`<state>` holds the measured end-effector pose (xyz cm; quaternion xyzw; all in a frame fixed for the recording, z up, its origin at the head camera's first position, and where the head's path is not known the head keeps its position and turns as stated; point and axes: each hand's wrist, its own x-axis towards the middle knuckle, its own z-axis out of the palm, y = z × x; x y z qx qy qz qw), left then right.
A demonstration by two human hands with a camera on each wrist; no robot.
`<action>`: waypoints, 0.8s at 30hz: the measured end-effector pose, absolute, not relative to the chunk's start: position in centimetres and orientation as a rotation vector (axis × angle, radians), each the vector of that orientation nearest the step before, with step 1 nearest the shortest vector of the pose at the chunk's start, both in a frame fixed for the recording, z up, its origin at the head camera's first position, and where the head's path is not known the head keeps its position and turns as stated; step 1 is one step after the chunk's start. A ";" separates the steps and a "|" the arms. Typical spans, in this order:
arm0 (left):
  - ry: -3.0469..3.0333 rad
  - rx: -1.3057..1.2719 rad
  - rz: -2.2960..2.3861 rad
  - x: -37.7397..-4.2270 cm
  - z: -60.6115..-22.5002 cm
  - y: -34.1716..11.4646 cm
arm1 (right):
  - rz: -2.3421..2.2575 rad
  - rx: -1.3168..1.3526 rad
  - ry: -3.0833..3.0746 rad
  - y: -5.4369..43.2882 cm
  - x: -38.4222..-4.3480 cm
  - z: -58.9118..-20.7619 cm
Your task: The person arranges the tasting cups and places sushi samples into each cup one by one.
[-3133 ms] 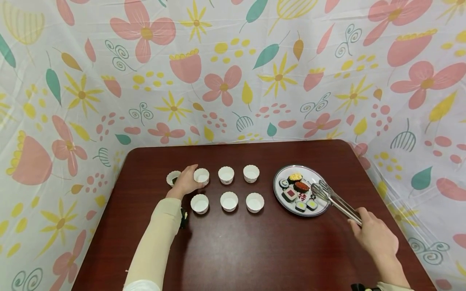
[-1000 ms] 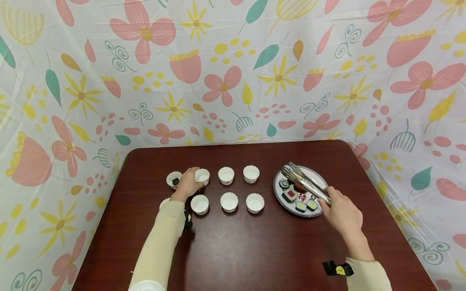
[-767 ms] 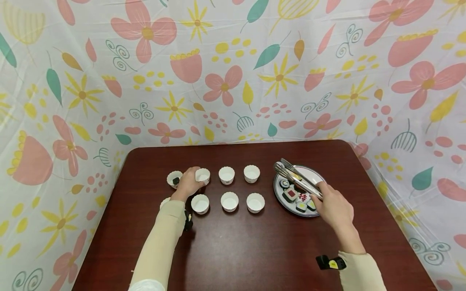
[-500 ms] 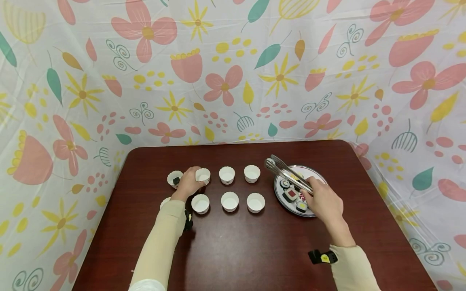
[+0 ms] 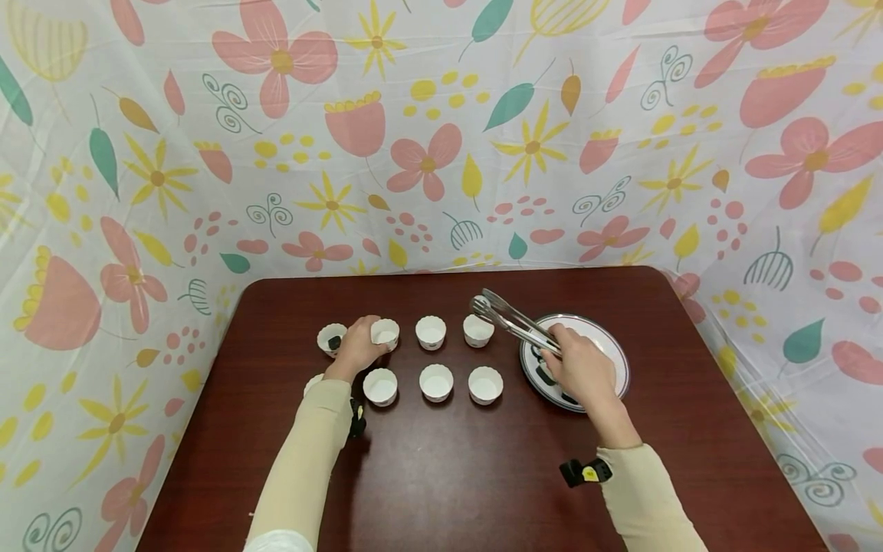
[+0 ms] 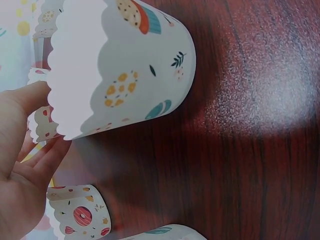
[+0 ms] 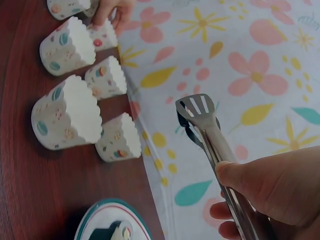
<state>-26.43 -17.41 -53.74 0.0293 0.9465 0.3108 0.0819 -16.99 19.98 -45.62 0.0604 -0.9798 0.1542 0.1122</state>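
Note:
My left hand (image 5: 359,349) grips a white scalloped paper cup (image 5: 385,333) in the back row; in the left wrist view this cup (image 6: 42,124) is partly hidden by a nearer one. With my right hand (image 5: 586,368) I hold metal tongs (image 5: 513,318), their tips over the back row's right-end cup (image 5: 477,334). Something pale shows at the tips, but I cannot tell whether a piece is pinched there. Below my right hand lies a round plate (image 5: 617,345) of sushi pieces, mostly covered by the hand. A black piece (image 5: 334,343) sits in the leftmost back cup (image 5: 326,337).
More paper cups stand in two rows: a back one (image 5: 431,333) and front ones, such as the middle cup (image 5: 436,382) and the right cup (image 5: 486,385). Another cup (image 5: 313,383) is mostly behind my left sleeve. A flowered cloth (image 5: 441,153) hangs behind the dark wooden table (image 5: 441,475).
My right hand and the tongs have moved left from the plate to above the back-right cup. My left hand has stayed at its cup, shifting only slightly.

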 end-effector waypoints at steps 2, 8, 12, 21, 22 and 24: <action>2.828 0.094 0.931 -26.4 -53.7 -17.4 | 0.448 0.172 -2.885 19.5 -17.2 -45.5; 2.830 0.110 0.942 -26.4 -53.8 -17.5 | 0.440 0.198 -2.906 18.0 -17.8 -45.3; 2.838 0.113 0.943 -26.4 -53.9 -17.5 | 0.414 0.215 -2.916 17.0 -18.2 -45.5; 2.836 0.097 0.938 -26.5 -54.0 -17.5 | 0.382 0.307 -2.875 14.6 -19.2 -45.8; 2.835 0.096 0.938 -26.5 -54.0 -17.5 | 0.378 0.323 -2.870 14.3 -19.2 -45.8; 2.835 0.095 0.937 -26.5 -54.0 -17.5 | 0.366 0.351 -2.871 13.7 -19.4 -45.9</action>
